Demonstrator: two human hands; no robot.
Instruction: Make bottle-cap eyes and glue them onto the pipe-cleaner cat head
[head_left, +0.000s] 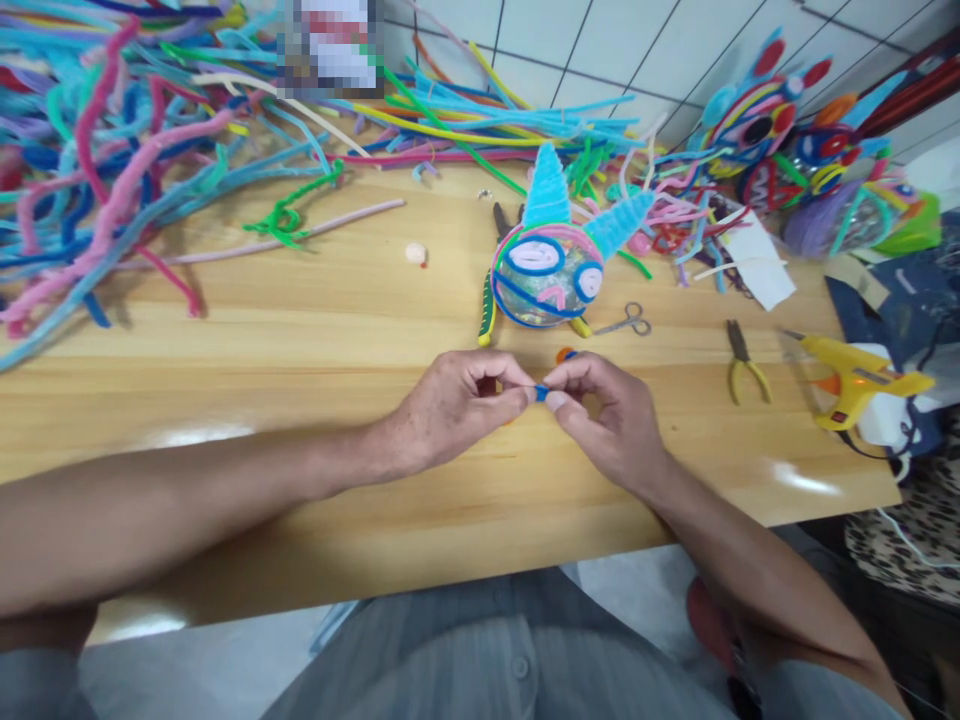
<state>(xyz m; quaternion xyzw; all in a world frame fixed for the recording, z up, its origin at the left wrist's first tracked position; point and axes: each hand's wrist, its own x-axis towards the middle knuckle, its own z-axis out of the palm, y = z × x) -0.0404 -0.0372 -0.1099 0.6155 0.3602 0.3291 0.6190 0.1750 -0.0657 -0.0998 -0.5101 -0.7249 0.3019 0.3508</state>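
Observation:
Between the fingertips of both hands is a small blue piece [541, 393], most of it covered by the fingers. My left hand [465, 405] pinches it from the left, and my right hand [607, 415] pinches it from the right. Just beyond my right fingers, a small orange and blue bit [566, 355] shows in part. Farther back sits a round figure [544, 285] with light blue ears, white eyes outlined in blue and a pink mouth. Green and yellow handles [487, 310] stick out from beside and under it.
Colourful fuzzy stems [112, 190] pile up at the left and along the back. Small scissors [630, 320], pliers [742, 365] and a yellow glue gun [862, 375] lie to the right. More decorated figures [757, 125] stand at the back right.

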